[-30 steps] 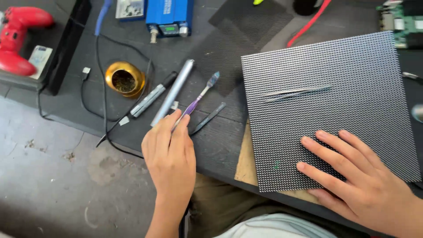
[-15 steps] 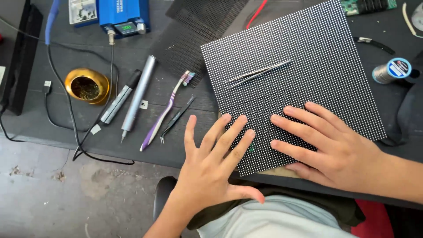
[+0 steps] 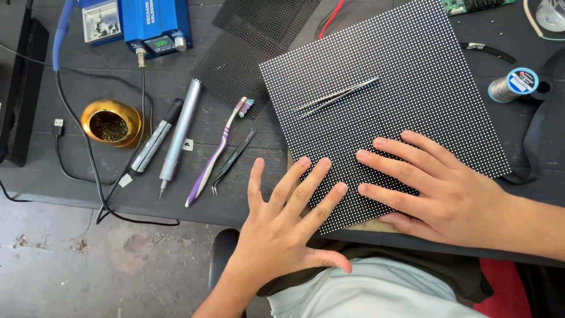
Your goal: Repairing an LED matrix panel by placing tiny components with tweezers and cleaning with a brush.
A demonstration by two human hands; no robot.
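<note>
A square dotted LED panel (image 3: 406, 76) lies on the dark workbench (image 3: 59, 176). My left hand (image 3: 288, 224) rests flat with spread fingers on the panel's near left corner. My right hand (image 3: 435, 188) lies flat on the panel's near right part. Both hands hold nothing. Silver tweezers (image 3: 336, 95) lie on top of the panel, farther from me than my hands.
Left of the panel lie black tweezers (image 3: 233, 160), a purple toothbrush (image 3: 215, 153), a grey pen-shaped tool (image 3: 179, 132) and a black-and-silver pen tool (image 3: 156, 138). A brass tip-cleaner pot (image 3: 110, 122), a blue soldering station (image 3: 150, 23), black mesh sheets (image 3: 241, 53) and a solder spool (image 3: 513, 84) stand around.
My left hand left the tools at the left and moved right onto the panel's corner, fingers spread. My right hand stays flat on the panel. The view has shifted.
</note>
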